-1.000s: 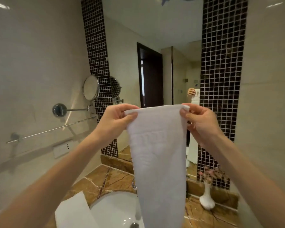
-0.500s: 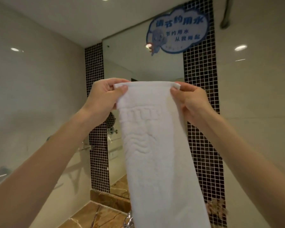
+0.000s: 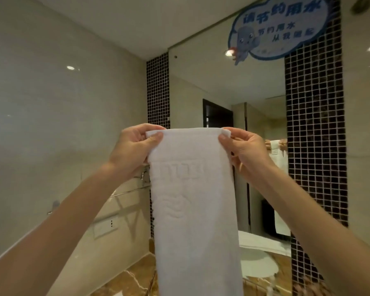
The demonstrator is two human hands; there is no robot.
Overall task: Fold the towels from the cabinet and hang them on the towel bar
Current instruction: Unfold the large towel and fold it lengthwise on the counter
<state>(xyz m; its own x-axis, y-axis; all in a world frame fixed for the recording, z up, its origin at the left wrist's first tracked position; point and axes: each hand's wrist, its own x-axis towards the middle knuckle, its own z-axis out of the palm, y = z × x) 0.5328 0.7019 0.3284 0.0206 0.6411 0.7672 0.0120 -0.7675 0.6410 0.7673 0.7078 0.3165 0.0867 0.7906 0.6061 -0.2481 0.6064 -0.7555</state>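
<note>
Head view: the left hand (image 3: 132,150) and right hand (image 3: 246,154) hold the white towel (image 3: 192,199) by its two top corners. At each corner the thumb presses the near face and the other fingers curl behind the cloth. The towel is in the air in front of the mirror (image 3: 222,82), top edge level and taut, the rest hanging as a narrow strip. Compared with one second ago, the grip and the strip width are unchanged. The camera has tilted up, so the basin and vase have left the frame, and the blue sticker (image 3: 280,28) is now at the top. Compared with half a second ago, the hands sit lower in the frame, and part of the towel bar (image 3: 124,193) on the left wall shows again. Judgement: the towel is being held out for alignment; the crosswise fold and the hanging are not yet done. Limits of view: the towel's lower end is cut off by the frame. Its layer count cannot be determined. The fingers behind the cloth are hidden, the bar is partly covered by the left forearm and towel, and the cabinet is not in view.
</note>
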